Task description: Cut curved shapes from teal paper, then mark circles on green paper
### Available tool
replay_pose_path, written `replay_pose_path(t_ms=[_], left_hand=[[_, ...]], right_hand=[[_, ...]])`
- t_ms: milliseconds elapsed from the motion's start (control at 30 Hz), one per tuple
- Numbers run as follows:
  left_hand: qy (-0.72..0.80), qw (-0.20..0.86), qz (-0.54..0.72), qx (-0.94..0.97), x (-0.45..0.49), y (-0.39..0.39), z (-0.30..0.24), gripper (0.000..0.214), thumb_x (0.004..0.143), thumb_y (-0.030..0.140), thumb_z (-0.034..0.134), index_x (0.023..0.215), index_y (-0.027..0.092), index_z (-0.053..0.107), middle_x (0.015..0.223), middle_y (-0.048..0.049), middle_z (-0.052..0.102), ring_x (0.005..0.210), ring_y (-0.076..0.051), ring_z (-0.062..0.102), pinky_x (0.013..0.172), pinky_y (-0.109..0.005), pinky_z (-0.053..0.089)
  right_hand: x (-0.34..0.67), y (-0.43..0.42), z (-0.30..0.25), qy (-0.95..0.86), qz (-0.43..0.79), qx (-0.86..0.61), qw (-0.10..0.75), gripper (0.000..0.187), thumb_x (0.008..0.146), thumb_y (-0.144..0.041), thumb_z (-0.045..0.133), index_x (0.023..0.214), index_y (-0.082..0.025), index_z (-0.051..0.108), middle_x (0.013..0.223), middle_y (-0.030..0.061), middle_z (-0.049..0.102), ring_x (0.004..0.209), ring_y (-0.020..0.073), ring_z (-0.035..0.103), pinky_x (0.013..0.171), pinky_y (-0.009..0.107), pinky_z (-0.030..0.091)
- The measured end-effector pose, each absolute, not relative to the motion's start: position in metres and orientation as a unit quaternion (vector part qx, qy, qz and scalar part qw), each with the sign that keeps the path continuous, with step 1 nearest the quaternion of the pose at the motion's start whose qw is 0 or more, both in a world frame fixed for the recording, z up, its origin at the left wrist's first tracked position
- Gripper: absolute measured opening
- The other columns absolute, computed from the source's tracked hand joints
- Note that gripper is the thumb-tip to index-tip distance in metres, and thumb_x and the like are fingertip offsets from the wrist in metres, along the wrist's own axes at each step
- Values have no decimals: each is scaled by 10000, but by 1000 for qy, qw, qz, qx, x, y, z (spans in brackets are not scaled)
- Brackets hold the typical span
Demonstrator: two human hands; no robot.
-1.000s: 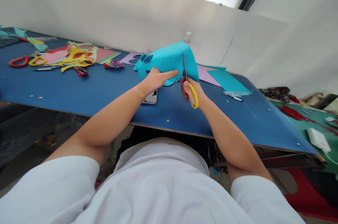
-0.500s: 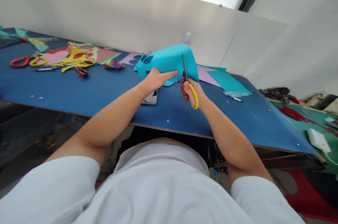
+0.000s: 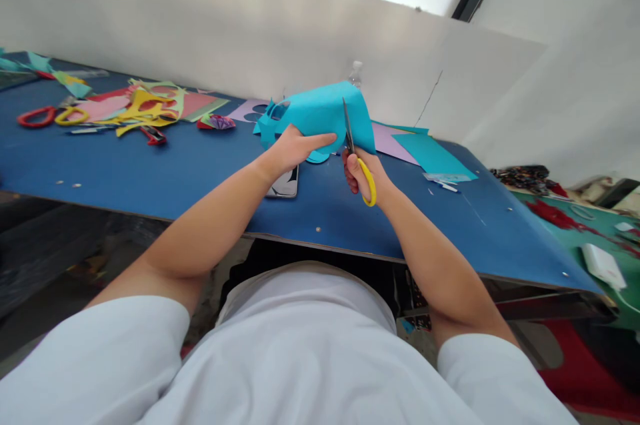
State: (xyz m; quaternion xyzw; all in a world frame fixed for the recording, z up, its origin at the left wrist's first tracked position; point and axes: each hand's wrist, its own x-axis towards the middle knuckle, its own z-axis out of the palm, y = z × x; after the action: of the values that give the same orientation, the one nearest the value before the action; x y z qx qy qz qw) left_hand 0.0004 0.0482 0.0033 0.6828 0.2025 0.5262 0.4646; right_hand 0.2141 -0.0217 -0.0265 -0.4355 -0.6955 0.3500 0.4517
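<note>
Your left hand (image 3: 290, 148) is grasping a curved turquoise paper sheet (image 3: 320, 108) above the flat blue tabletop (image 3: 340, 225); your right hand (image 3: 361, 168) is gripping yellow-handled metal scissors (image 3: 369, 183), blades at the sheet. You are apparently cutting; the next move is likely calling for steady paper and careful blade guidance.

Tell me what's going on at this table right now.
A person is working with paper at a blue flat-topped table. Their left hand holds up a bent turquoise paper sheet with cut-out openings at one end. Their right hand holds yellow-handled metal scissors, which overlap the sheet; whether they are snipping at this instant is unclear. Multicoloured paper scraps lie farther left on the table.
</note>
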Motion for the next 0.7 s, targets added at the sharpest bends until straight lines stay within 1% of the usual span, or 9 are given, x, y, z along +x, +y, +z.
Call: replay_pose_path(t_ms=[100, 267, 367, 433, 500, 600, 700], left_hand=[[207, 473, 523, 678, -1, 49, 4, 624, 717, 605, 1077, 1158, 190, 927, 1319, -139, 917, 1391, -482, 815, 1314, -661, 596], [210, 480, 519, 676, -3, 50, 5, 591, 705, 574, 1091, 1117, 182, 930, 1314, -168, 910, 1390, -484, 814, 1319, -658, 589], [218, 472, 517, 680, -3, 51, 4, 585, 708, 607, 1086, 1094, 196, 928, 1272, -146, 920, 1368, -475, 822, 1312, -658, 594], [216, 470, 517, 682, -4, 53, 3, 604, 709, 624, 1084, 1112, 203, 927, 1270, -131, 922, 1354, -464, 828, 1310, -652, 597], [209, 470, 518, 684, -4, 55, 2, 601, 713, 620, 1085, 1111, 198, 926, 1257, -130, 921, 1334, -457, 837, 1307, -648, 599], [200, 471, 515, 688, -5, 58, 1, 542, 729, 603, 1082, 1060, 204, 924, 1187, -121, 918, 1320, -455, 841, 1306, -649, 600], [199, 472, 514, 688, -5, 57, 1, 496, 736, 593, 1078, 1013, 214, 916, 1141, -107, 914, 1338, -459, 832, 1306, -645, 600]], right_hand=[[213, -23, -25, -692, 357, -435, 453, 929, 757, -1193, 635, 964, -290, 560, 661, -38, 460, 544, 186, 443, 498, 365, 416], [210, -26, -22, -689, 354, -432, 461, 953, 726, -1209, 638, 945, -285, 552, 649, -63, 437, 517, 159, 429, 491, 349, 422], [210, -26, -21, -695, 349, -432, 457, 953, 736, -1213, 617, 943, -285, 549, 631, -64, 441, 519, 161, 437, 496, 342, 427], [211, -26, -21, -699, 346, -431, 454, 956, 733, -1219, 607, 937, -287, 549, 625, -62, 446, 519, 162, 442, 495, 340, 429], [210, -26, -22, -696, 346, -434, 455, 965, 719, -1229, 598, 929, -289, 546, 622, -64, 439, 512, 157, 438, 490, 338, 423], [210, -26, -22, -691, 352, -436, 457, 974, 700, -1235, 604, 935, -292, 541, 629, -71, 427, 511, 148, 430, 493, 332, 421], [210, -26, -22, -689, 356, -436, 457, 963, 720, -1219, 619, 956, -288, 548, 648, -73, 430, 521, 148, 434, 497, 330, 427]])
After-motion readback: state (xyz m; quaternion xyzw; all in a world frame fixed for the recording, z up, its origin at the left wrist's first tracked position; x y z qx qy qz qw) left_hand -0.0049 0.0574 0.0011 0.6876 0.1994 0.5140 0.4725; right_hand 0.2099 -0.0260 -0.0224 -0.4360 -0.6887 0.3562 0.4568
